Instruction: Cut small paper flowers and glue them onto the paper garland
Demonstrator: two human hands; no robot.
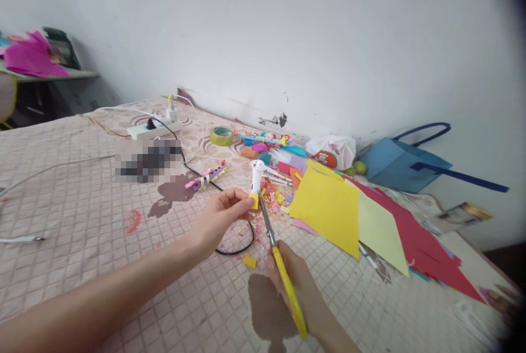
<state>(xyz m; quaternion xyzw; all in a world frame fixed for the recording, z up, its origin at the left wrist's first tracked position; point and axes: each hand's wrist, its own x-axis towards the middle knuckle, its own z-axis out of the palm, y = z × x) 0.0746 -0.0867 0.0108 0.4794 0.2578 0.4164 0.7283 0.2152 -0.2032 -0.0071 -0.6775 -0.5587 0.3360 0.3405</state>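
My left hand (pixel 222 216) pinches a small yellow piece of craft sheet (pixel 254 201) between thumb and fingers. My right hand (pixel 296 276) is wrapped around the yellow handle of a pair of scissors (pixel 269 227). The blades point away from me, their tips right beside the yellow piece; whether they touch it I cannot tell. Just beyond my left fingertips is a white tool that looks like a glue gun (pixel 257 173), partly hidden. Another small yellow piece (pixel 250 261) lies on the cloth below my hands.
Colourful scraps (pixel 273 194) lie behind the scissors. Right of them are a yellow sheet (pixel 329 208), a pale sheet (pixel 380 232) and a red sheet (pixel 423 243). A decorated purple stick (pixel 207 177), tape roll (pixel 221 135), power strip (pixel 154 129) and blue bag (pixel 405 164) lie farther back. A black cord (pixel 234 253) loops nearby.
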